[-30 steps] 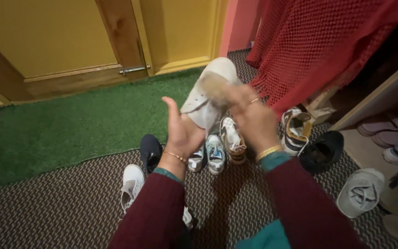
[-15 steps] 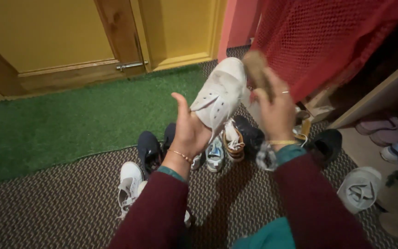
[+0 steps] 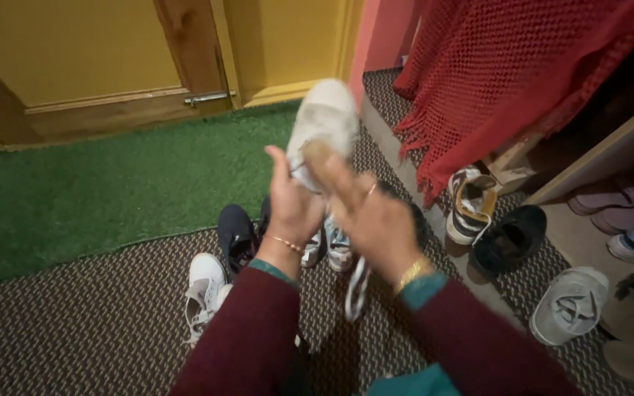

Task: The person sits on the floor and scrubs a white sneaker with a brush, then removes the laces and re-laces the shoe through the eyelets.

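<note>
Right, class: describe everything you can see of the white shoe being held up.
The white shoe is a low lace-up sneaker, seemingly canvas or soft fabric, with a rounded toe pointing up and away toward the green mat. It is blurred and looks slightly grubby. The left hand grips its heel end from below, raising it above the shoes on the floor, while the right hand presses a small tan object, possibly a brush, against its side.

Floor: dark patterned carpet [image 3: 75, 330], with a green turf mat [image 3: 111, 183] laid against the yellow door. On the carpet, a white sneaker [image 3: 203, 290], a navy shoe [image 3: 235, 233], a striped sneaker [image 3: 469, 209], a black shoe [image 3: 511, 238] and a grey cap-like shoe [image 3: 570, 306], loosely scattered.
</note>
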